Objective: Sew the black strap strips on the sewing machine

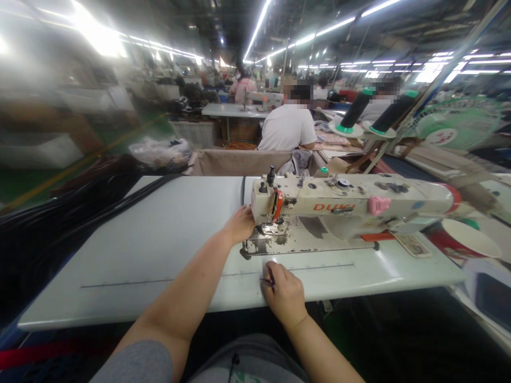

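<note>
1. Evidently, the right hand point(285, 295) has its grip curled round a small dark tool point(268, 283), maybe snips though too little shows to be sure, above the front part of the table point(179, 229) near the printed ruler point(239, 275)
2. The left hand point(239, 226) reaches to the left end of the sewing machine point(351, 205), beside the metal foot point(273, 229); its fingertips are partly hidden, so I cannot tell whether its grip has hold of anything
3. Just behind that hand, a narrow dark strip point(244, 190) runs along the machine's end to the table's back edge
4. Should the machine start with the left fingers this close to the foot, they could be pinched or pricked
5. If the right fingers loosened, the tool might slip and drop onto the table
6. Black material point(151, 186) crosses the table's left back corner, and its own weight could drag it off
</note>
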{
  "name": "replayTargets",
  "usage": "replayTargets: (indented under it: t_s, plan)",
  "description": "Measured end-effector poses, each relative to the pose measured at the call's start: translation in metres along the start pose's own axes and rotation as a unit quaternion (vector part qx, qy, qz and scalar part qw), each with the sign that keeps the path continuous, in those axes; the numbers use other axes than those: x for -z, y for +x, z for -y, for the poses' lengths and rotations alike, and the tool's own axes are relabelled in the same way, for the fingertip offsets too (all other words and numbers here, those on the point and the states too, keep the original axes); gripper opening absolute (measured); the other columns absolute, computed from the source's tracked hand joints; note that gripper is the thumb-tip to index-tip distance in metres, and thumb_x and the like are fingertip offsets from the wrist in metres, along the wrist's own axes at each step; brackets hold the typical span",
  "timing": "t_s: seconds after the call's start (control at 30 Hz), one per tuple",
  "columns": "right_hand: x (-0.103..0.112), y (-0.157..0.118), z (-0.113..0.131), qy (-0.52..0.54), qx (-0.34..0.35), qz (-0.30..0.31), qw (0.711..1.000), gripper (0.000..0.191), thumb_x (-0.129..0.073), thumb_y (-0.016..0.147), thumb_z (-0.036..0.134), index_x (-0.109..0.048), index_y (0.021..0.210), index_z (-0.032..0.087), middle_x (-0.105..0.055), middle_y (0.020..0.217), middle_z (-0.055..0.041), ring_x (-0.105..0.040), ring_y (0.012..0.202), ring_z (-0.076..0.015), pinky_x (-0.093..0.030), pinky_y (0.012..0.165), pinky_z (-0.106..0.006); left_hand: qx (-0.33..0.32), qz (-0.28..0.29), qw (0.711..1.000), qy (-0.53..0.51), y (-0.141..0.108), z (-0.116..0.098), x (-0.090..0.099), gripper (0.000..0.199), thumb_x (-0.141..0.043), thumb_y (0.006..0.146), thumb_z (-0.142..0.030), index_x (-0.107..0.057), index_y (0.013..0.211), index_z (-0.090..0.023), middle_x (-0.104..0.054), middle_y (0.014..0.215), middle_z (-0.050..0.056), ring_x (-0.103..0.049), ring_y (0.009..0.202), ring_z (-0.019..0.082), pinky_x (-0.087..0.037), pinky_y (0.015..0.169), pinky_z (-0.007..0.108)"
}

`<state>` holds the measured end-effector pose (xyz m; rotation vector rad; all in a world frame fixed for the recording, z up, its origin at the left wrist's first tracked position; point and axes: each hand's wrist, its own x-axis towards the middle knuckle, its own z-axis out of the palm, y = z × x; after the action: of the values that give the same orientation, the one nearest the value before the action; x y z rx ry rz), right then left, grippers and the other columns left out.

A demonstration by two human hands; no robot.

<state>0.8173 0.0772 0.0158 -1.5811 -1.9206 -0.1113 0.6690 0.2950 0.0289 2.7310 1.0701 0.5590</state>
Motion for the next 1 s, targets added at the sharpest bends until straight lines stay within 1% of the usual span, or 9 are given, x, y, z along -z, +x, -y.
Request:
replayTargets:
  t_s: [0.1,0.17,0.27,0.33,0.4,0.57,0.73,0.87,1.0]
  plan:
    - [0.0,0.0,0.0,0.002,-0.002,0.002,1.0,0.022,-0.048,0.094,0.013,-0.064,0.109,0.017,-0.068,0.082,-0.0041,-0.062,0.071,-0.018,-0.042,0.068,-0.028,0.027,-0.001,0.999,-0.019,-0.005,0.004,0.001,0.033,-0.057,0.097,-0.027,-0.07,0.127,-0.019,-0.069,0.132,0.012,-0.058,0.129,0.027,-0.037,0.122,0.047]
    - [-0.001,-0.001,0.0,-0.001,-0.005,0.003,1.0,0.021,-0.048,0.095,0.013,-0.064,0.108,0.017,-0.067,0.081,-0.0037,-0.062,0.07,-0.0179,-0.042,0.068,-0.028,0.032,-0.003,0.999,-0.027,-0.008,0.005,0.003,0.03,-0.063,0.094,-0.027,-0.073,0.121,-0.018,-0.071,0.127,0.012,-0.061,0.123,0.028,-0.042,0.117,0.046]
    - [0.0,-0.001,0.0,-0.005,-0.005,0.003,1.0,0.023,-0.047,0.094,0.013,-0.063,0.109,0.017,-0.067,0.081,-0.0035,-0.061,0.07,-0.0182,-0.041,0.067,-0.028,0.033,-0.005,0.999,-0.037,-0.012,0.004,0.008,0.021,-0.068,0.09,-0.026,-0.078,0.108,-0.021,-0.074,0.118,0.009,-0.066,0.114,0.026,-0.051,0.106,0.041]
    - [0.0,-0.001,0.0,-0.005,-0.001,0.003,1.0,0.023,-0.047,0.092,0.013,-0.063,0.109,0.017,-0.067,0.081,-0.0037,-0.06,0.07,-0.0183,-0.041,0.067,-0.028,0.036,-0.008,0.998,-0.044,-0.013,0.004,0.011,0.013,-0.071,0.089,-0.026,-0.081,0.097,-0.024,-0.077,0.109,0.007,-0.068,0.106,0.025,-0.052,0.102,0.04]
    - [-0.001,-0.002,-0.001,-0.006,-0.001,0.003,1.0,0.023,-0.048,0.092,0.013,-0.063,0.109,0.017,-0.066,0.081,-0.0036,-0.06,0.07,-0.0184,-0.041,0.068,-0.028,0.041,-0.009,0.998,-0.05,-0.014,0.003,0.015,0.01,-0.073,0.088,-0.025,-0.082,0.091,-0.025,-0.078,0.103,0.005,-0.07,0.1,0.024,-0.053,0.098,0.039]
    - [-0.002,-0.001,-0.001,-0.007,0.002,-0.011,1.0,0.02,-0.048,0.092,0.012,-0.062,0.105,0.018,-0.065,0.079,-0.0029,-0.059,0.069,-0.0184,-0.04,0.067,-0.029,0.068,-0.009,0.996,-0.063,-0.024,-0.004,0.018,0.013,-0.073,0.089,-0.025,-0.083,0.097,-0.027,-0.078,0.104,0.002,-0.072,0.093,0.019,-0.054,0.094,0.033]
    - [-0.003,-0.001,0.0,-0.008,0.015,-0.029,0.999,0.02,-0.049,0.092,0.013,-0.062,0.107,0.017,-0.065,0.079,-0.0036,-0.059,0.069,-0.0198,-0.041,0.066,-0.03,0.126,-0.01,0.989,-0.073,-0.043,-0.023,0.012,0.016,-0.07,0.09,-0.026,-0.082,0.101,-0.026,-0.074,0.103,0.002,-0.07,0.089,0.017,-0.056,0.083,0.028]
    - [-0.003,-0.001,0.0,0.006,0.01,-0.03,0.999,0.021,-0.049,0.092,0.013,-0.061,0.109,0.017,-0.065,0.08,-0.0038,-0.06,0.07,-0.0196,-0.041,0.067,-0.03,0.198,-0.031,0.974,-0.108,-0.053,-0.044,0.006,0.017,-0.072,0.087,-0.019,-0.081,0.101,-0.023,-0.072,0.101,0.004,-0.069,0.087,0.016,-0.056,0.084,0.027]
    - [-0.002,0.0,0.001,0.013,0.001,-0.024,1.0,0.02,-0.05,0.091,0.013,-0.061,0.107,0.018,-0.065,0.08,-0.0034,-0.061,0.07,-0.0191,-0.041,0.066,-0.029,0.241,-0.039,0.959,-0.144,-0.055,-0.059,0.003,0.023,-0.071,0.084,-0.012,-0.08,0.104,-0.02,-0.071,0.104,0.005,-0.07,0.091,0.016,-0.056,0.089,0.027]
